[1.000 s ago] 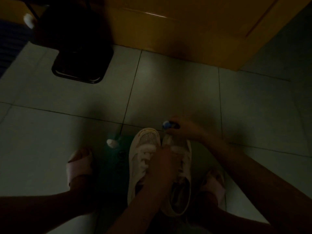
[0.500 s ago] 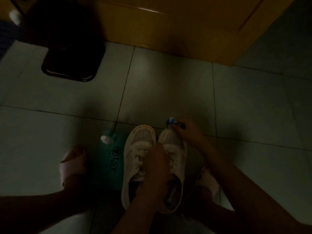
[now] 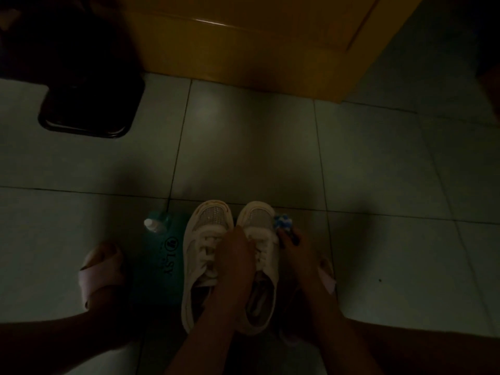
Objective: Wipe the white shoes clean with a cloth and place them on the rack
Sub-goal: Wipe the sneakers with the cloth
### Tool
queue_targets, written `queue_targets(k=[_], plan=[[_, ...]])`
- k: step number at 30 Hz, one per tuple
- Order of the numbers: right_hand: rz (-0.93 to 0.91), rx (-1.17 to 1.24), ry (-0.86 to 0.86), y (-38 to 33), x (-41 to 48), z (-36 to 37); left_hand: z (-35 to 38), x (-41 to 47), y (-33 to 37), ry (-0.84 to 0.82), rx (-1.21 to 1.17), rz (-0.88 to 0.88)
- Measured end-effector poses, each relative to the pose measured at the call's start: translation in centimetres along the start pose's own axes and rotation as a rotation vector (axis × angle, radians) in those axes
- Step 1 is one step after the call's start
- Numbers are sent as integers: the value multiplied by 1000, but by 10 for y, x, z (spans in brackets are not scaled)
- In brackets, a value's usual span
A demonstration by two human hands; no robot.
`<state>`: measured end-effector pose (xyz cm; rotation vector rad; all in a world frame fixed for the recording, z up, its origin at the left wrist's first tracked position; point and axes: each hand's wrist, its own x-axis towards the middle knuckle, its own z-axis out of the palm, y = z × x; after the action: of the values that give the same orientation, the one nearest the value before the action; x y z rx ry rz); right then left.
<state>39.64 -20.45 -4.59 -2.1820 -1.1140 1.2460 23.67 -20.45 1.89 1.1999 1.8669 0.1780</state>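
left hand point(image 3: 238, 257) grasps white shoes point(image 3: 196, 255) at laces | right hand point(image 3: 296, 253) pinches cloth point(image 3: 282, 222) at shoes' 3 o'clock | teal bottle point(image 3: 158, 263) at 9 o'clock

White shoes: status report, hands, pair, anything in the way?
Left hand grips white shoes at the laces. Right hand holds blue-white cloth beside the toes. Teal bottle lies close beside the pair.

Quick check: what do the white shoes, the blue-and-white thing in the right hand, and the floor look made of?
White shoes: smooth, leather-like uppers, likely synthetic, with sparkly mesh-looking toe panels. Cloth in the right hand: soft, nubby fabric, perhaps chenille; too dim to be sure. Floor: glazed ceramic-looking tiles, with grout lines and a faint sheen.
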Motion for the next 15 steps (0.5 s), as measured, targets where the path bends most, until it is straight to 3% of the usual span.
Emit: queue_targets(k=[2, 3, 6, 8, 11, 15], plan=[[-6, -195, 18, 74, 35, 4, 0, 1, 0, 19, 40, 15], [-23, -209, 11, 75, 30, 3, 0, 2, 0, 13, 42, 13], [-8, 12, 16, -14, -35, -8, -1, 2, 1, -13, 36, 15], [-40, 66, -1, -40, -32, -18, -3, 1, 0, 7, 57, 29], [-202, 67, 38, -85, -7, -24, -2, 2, -2, -11, 43, 40], [-315, -99, -155, -121, 13, -3, -2, 2, -2, -84, -73, -23]])
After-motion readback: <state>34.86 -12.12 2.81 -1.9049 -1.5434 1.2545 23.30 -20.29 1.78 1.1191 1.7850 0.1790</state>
